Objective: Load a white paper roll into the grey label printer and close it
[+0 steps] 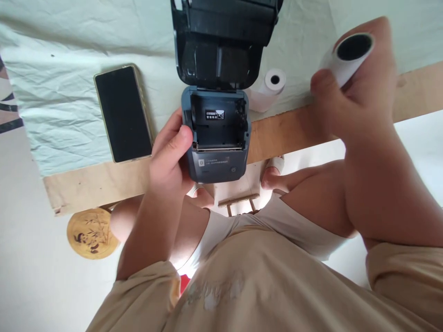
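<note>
We observe a small dark printer (216,138) at the table's near edge, its lid (221,41) swung fully open toward 12 o'clock. The paper compartment (218,124) is exposed and holds no roll; a small white label sits on its rear wall, with print too small to read.

The left hand (171,159) is closed around the printer's left side, at 9 o'clock from the compartment, with the thumb pressed on the upper casing edge and the fingers wrapped beneath.

The right hand (356,92) is raised at 2 o'clock from the printer, well apart from it. It grips a white paper roll (349,57) between thumb and fingers, the hollow core facing the camera. The hand covers most of the roll's body, so we cannot tell how much paper it carries.

A second paper roll (268,90) lies on the pale green cloth (62,92), just beside the lid at 3 o'clock. A phone (122,113) with a dark screen lies face up on the cloth at 9 o'clock from the printer, near the left hand. The wooden table edge (90,184) shows bare below the cloth.
</note>
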The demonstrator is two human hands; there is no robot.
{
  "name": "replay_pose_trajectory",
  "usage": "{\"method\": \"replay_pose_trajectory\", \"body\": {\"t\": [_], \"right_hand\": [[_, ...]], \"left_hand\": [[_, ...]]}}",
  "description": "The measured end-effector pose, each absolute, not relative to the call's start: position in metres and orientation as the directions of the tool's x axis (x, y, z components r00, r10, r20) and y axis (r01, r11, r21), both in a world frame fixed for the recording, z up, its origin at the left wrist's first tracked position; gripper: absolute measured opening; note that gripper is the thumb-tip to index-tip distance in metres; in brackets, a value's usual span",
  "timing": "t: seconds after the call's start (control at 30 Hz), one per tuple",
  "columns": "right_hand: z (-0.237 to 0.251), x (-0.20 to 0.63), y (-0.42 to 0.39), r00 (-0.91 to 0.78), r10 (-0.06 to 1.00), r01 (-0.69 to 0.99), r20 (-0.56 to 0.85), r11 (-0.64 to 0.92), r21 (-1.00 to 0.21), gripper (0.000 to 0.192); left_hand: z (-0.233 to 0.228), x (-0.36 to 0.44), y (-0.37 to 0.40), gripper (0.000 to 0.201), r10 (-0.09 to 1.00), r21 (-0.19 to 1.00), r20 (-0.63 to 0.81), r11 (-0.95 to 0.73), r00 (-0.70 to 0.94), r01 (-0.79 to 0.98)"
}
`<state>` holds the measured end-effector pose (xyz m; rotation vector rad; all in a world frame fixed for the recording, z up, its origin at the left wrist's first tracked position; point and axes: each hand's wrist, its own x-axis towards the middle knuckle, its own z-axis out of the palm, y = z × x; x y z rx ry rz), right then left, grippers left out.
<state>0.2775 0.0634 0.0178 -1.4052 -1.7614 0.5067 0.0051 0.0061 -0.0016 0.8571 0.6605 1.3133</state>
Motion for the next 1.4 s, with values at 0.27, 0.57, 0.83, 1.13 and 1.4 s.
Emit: {"method": "replay_pose_trajectory", "body": {"t": [0.27, 0.57, 0.83, 1.13, 1.4], "right_hand": [[0.014, 0.288, 0.073, -0.063, 0.962, 0.808, 0.266, 0.206, -0.551, 0.041], [0.03, 0.253, 0.039, -0.245, 0.763, 0.599, 0.598, 0.604, -0.526, 0.038], [0.017, 0.218, 0.044, -0.309, 0.937, 0.706, 0.164, 0.342, -0.621, 0.042], [0.022, 0.219, 0.037, -0.173, 0.984, 0.325, 0.038, 0.093, -0.941, 0.052], [0.027, 0.209, 0.035, -0.277, 0.942, -0.245, -0.188, -0.259, -0.934, 0.031]], "left_hand": [[-0.002, 0.006, 0.006, 0.039, 0.986, 0.839, 0.049, 0.046, 0.16, -0.542], [0.0, 0.007, 0.006, 0.039, 0.988, 0.856, 0.018, 0.064, 0.153, -0.513], [0.0, 0.006, 0.006, 0.039, 0.986, 0.86, 0.035, 0.055, 0.165, -0.507], [0.003, 0.008, 0.005, 0.037, 0.99, 0.849, 0.008, 0.068, 0.141, -0.524], [0.003, 0.009, 0.004, 0.036, 0.992, 0.844, 0.007, 0.06, 0.123, -0.533]]}}
